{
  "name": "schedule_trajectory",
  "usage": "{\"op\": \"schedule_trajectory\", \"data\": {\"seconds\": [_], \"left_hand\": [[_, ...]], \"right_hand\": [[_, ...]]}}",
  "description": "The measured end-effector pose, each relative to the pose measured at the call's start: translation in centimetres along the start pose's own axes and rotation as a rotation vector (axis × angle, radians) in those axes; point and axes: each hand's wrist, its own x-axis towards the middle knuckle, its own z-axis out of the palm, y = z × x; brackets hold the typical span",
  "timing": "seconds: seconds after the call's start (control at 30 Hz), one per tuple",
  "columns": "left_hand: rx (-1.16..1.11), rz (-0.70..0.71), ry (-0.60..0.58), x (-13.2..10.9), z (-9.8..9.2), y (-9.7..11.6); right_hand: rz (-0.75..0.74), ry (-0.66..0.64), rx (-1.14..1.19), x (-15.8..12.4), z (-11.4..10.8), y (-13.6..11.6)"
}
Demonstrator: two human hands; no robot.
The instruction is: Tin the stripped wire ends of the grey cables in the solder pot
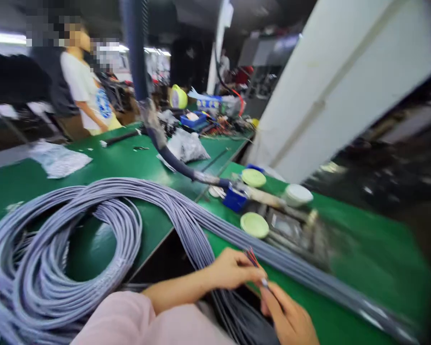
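Note:
My left hand (233, 269) pinches the end of a grey cable, where several thin red and dark wires (251, 256) fan out above the fingers. Close against it, my right hand (289, 314) is closed on the same cable (265, 282) just below the wires. Under and behind both hands runs a long bundle of grey cables (230, 230) across the green table (373, 230). At the left the bundle joins a big coil of grey cable (122, 239).
A dark flexible hose (175, 163) hangs to a blue box (234, 199) near round yellow-green lids (254, 225). A white pillar (319, 86) rises at the right. Plastic bags (188, 146) lie farther back. A person in a white shirt (82, 86) stands at the back left.

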Motion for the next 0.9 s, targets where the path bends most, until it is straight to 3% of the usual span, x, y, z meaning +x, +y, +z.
{"op": "schedule_trajectory", "data": {"seconds": [0.13,0.3,0.5,0.73,0.9], "left_hand": [[-0.076,0.018,0.079,0.2,0.0,0.5],[-0.123,0.017,0.016,0.4,0.1,0.0],[-0.177,-0.034,0.017,0.3,0.1,0.6],[-0.238,0.053,0.232,0.2,-0.4,0.6],[-0.276,0.079,0.303,0.2,-0.4,0.2]], "right_hand": [[-0.010,0.007,0.172,0.7,0.0,-0.6],[0.060,0.004,0.337,0.4,0.7,0.1],[0.057,0.111,0.319,0.0,0.8,0.4],[0.073,0.165,0.266,-0.1,0.7,0.4],[0.056,0.159,0.251,0.0,0.9,0.7]]}}
